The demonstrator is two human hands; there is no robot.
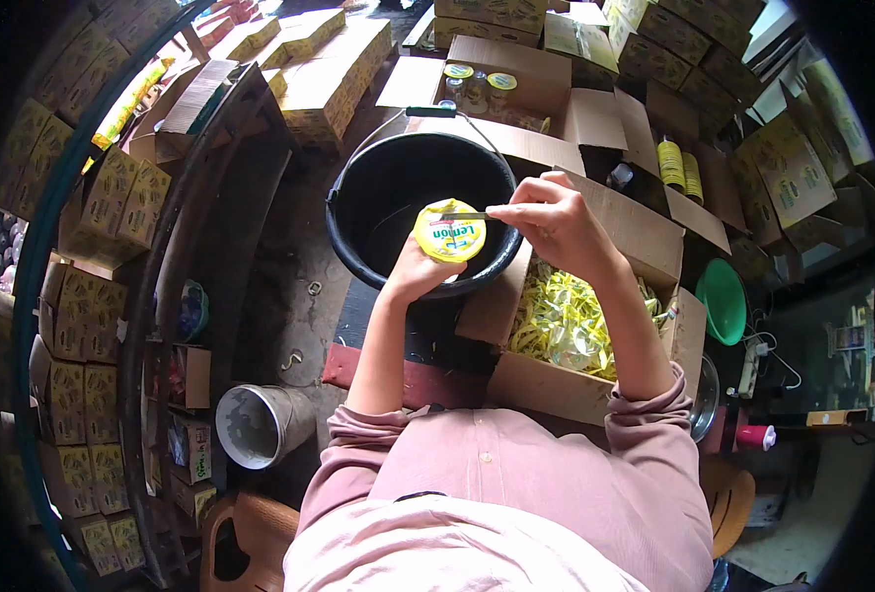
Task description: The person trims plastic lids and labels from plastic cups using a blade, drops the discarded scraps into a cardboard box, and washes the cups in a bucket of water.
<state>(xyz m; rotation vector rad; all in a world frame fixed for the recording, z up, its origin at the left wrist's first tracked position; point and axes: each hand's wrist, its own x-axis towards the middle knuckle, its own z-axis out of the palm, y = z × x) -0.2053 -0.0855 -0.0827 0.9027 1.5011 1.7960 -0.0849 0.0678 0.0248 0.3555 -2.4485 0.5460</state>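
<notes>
My left hand [419, 272] is wrapped round a container whose yellow lid [454, 237] reads "Lemon" and faces up; the container's body is mostly hidden by the lid and hand. Between the fingertips of my right hand [556, 215] is a thin, flat, dark blade [469, 216], lying across the lid's upper part. I cannot tell whether it is a knife. Both hands are over the near side of a large black bucket [341, 235] with a wire handle. To the right, beneath my right forearm, a cardboard box [546, 391] holds a heap of yellow plastic strips [556, 314].
An open carton [526, 67] with several lidded jars stands behind the bucket. Stacks of yellow lids [670, 166] sit farther right, near a green bowl [722, 301]. A whitish bucket [252, 428] is on the floor at left, beside shelves of yellow boxes [67, 400].
</notes>
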